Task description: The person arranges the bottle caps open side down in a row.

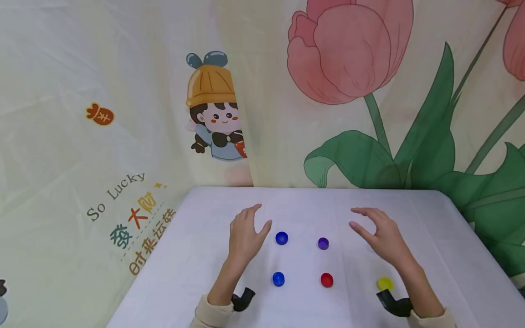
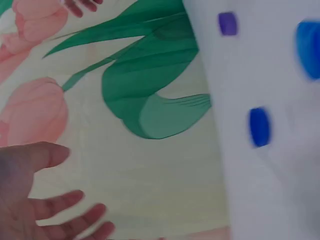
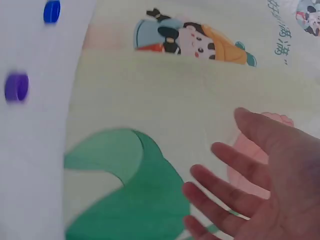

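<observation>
Both hands hover over a white table, holding nothing. My left hand (image 1: pixel 246 234) has its thumb and fingers spread apart, just left of a blue bottle cap (image 1: pixel 281 238). A second blue cap (image 1: pixel 278 279) lies nearer the front. My right hand (image 1: pixel 383 234) reaches in from the right with thumb apart from the fingers; a purple cap (image 1: pixel 323 243) is the nearest one to its fingertips. A red cap (image 1: pixel 326 280) sits in front of the purple one. Beside the right wrist lies a yellow cap (image 1: pixel 385 284), partly covered by a black strap end.
The white table (image 1: pixel 303 205) ends at a curtain (image 1: pixel 266 114) printed with tulips and a cartoon figure. Black wrist mounts (image 1: pixel 244 299) stick out from both forearms over the table.
</observation>
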Tool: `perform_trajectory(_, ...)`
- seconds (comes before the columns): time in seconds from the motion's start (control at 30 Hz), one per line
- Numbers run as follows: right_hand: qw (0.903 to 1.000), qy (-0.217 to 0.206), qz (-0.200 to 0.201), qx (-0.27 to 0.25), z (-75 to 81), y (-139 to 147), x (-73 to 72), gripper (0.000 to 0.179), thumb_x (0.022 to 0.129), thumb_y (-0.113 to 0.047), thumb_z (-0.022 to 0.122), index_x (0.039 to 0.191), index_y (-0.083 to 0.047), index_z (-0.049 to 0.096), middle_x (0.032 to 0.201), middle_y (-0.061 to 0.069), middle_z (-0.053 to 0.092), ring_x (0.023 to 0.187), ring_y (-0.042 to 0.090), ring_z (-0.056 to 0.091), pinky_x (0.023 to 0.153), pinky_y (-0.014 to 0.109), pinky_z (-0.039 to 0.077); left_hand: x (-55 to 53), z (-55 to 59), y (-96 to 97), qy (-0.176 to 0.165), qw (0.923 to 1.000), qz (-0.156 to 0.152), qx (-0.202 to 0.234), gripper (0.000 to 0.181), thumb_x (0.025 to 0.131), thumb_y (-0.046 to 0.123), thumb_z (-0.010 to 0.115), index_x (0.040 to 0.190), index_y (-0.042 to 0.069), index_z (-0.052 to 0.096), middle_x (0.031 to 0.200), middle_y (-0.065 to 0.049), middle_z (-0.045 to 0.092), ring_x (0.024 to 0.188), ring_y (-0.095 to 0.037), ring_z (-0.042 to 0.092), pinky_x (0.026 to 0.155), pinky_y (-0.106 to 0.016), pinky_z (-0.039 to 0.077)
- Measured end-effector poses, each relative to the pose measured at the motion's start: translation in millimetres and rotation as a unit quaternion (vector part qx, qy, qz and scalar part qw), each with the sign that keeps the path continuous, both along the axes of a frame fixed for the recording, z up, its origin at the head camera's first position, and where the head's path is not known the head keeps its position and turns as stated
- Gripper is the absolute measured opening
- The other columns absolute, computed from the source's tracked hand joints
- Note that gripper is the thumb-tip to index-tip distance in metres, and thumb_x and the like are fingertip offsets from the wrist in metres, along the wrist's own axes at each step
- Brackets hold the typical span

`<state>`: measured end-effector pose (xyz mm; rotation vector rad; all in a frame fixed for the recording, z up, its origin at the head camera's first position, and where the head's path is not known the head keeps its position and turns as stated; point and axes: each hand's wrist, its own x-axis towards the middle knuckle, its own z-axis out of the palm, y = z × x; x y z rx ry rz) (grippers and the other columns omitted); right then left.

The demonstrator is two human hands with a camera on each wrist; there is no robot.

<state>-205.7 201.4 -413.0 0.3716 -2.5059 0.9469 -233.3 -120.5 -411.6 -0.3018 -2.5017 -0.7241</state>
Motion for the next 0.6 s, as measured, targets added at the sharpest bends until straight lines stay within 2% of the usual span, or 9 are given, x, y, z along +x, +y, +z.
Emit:
perform_trajectory(0.03, 0.9996, 0.008, -0.001, -0.027, -5.9, -7.4, 3.2, 0.04, 0.087, -0.033, 0.065, 0.117, -0.007, 0.06, 0.114, 0.013, 0.059, 0.105, 0.03, 0.052, 0.082, 0.053, 0.044, 3.6, -8.6, 0.7, 0.003, 0.9998, -0.006, 0.018, 0.046, 0.083, 0.028, 0.068, 0.122, 0.006, 0.056, 0.111, -0.013, 0.059, 0.103, -0.029, 0.054, 0.088, -0.048, 0.038)
perform_trajectory(0.07, 0.9972, 0.026, 0.018, -0.067, -25.7, -11.1, -2.4, 0.039, 0.087, -0.034, 0.063, 0.117, -0.009, 0.06, 0.112, 0.01, 0.06, 0.103, 0.027, 0.053, 0.083, 0.048, 0.046, 6.8, -17.9, 1.5, 0.003, 0.9993, -0.013, 0.035, 0.043, 0.083, 0.026, 0.068, 0.12, 0.007, 0.058, 0.108, -0.011, 0.061, 0.1, -0.028, 0.055, 0.086, -0.046, 0.039)
perform_trajectory(0.2, 0.9866, 0.04, 0.031, -0.155, -52.6, -41.3, 4.6, 0.029, 0.086, -0.026, 0.067, 0.111, -0.013, 0.063, 0.099, -0.002, 0.064, 0.089, 0.013, 0.056, 0.074, 0.038, 0.045, 17.8, -53.2, 4.4, -0.008, 0.9946, -0.045, 0.094, 0.036, 0.084, 0.021, 0.068, 0.116, 0.008, 0.06, 0.1, -0.007, 0.062, 0.093, -0.022, 0.055, 0.079, -0.041, 0.041)
perform_trajectory(0.27, 0.9815, 0.028, 0.037, -0.186, -62.9, -55.7, 7.7, 0.025, 0.085, -0.024, 0.067, 0.108, -0.014, 0.064, 0.092, -0.007, 0.064, 0.083, 0.009, 0.056, 0.07, 0.034, 0.046, 22.0, -67.1, 4.8, -0.011, 0.9915, -0.058, 0.116, 0.033, 0.085, 0.02, 0.067, 0.114, 0.008, 0.06, 0.097, -0.006, 0.062, 0.091, -0.02, 0.055, 0.079, -0.039, 0.041)
perform_trajectory(0.3, 0.9824, 0.011, 0.021, -0.185, -54.0, -66.8, 17.0, 0.023, 0.084, -0.02, 0.07, 0.105, -0.014, 0.065, 0.088, -0.009, 0.063, 0.079, 0.008, 0.055, 0.067, 0.032, 0.045, 24.0, -72.8, 4.6, -0.012, 0.99, -0.062, 0.126, 0.032, 0.085, 0.02, 0.067, 0.114, 0.008, 0.06, 0.096, -0.006, 0.062, 0.09, -0.019, 0.055, 0.079, -0.039, 0.042)
perform_trajectory(0.37, 0.9772, -0.005, 0.025, -0.211, -60.1, -80.7, 20.8, 0.022, 0.083, -0.019, 0.07, 0.103, -0.012, 0.066, 0.083, -0.009, 0.062, 0.075, 0.008, 0.055, 0.063, 0.028, 0.045, 28.1, -83.5, 2.8, -0.015, 0.9872, -0.07, 0.142, 0.03, 0.086, 0.02, 0.066, 0.113, 0.008, 0.06, 0.093, -0.004, 0.062, 0.088, -0.019, 0.056, 0.078, -0.039, 0.043)
perform_trajectory(0.43, 0.97, -0.027, 0.033, -0.239, -59.8, -94.5, 27.2, 0.021, 0.082, -0.015, 0.07, 0.102, -0.009, 0.066, 0.079, -0.006, 0.062, 0.072, 0.01, 0.055, 0.061, 0.025, 0.045, 32.0, -93.8, 0.2, -0.028, 0.9847, -0.077, 0.154, 0.029, 0.087, 0.021, 0.065, 0.112, 0.007, 0.06, 0.091, -0.004, 0.061, 0.086, -0.02, 0.057, 0.077, -0.039, 0.044)
perform_trajectory(0.53, 0.9587, -0.063, 0.042, -0.274, -62.5, -113.4, 34.3, 0.02, 0.082, -0.01, 0.07, 0.101, -0.006, 0.066, 0.076, -0.001, 0.061, 0.069, 0.013, 0.055, 0.059, 0.024, 0.045, 37.3, -108.0, -4.7, -0.062, 0.9803, -0.082, 0.169, 0.029, 0.087, 0.022, 0.064, 0.112, 0.007, 0.059, 0.089, -0.002, 0.06, 0.083, -0.021, 0.057, 0.075, -0.038, 0.046)
perform_trajectory(0.6, 0.953, -0.084, 0.049, -0.287, -70.8, -124.0, 35.2, 0.021, 0.082, -0.01, 0.07, 0.102, -0.005, 0.066, 0.076, 0.0, 0.061, 0.067, 0.012, 0.055, 0.059, 0.023, 0.045, 39.6, -116.0, -7.7, -0.084, 0.977, -0.085, 0.177, 0.032, 0.086, 0.023, 0.066, 0.113, 0.007, 0.059, 0.088, -0.002, 0.06, 0.082, -0.021, 0.057, 0.074, -0.036, 0.046)
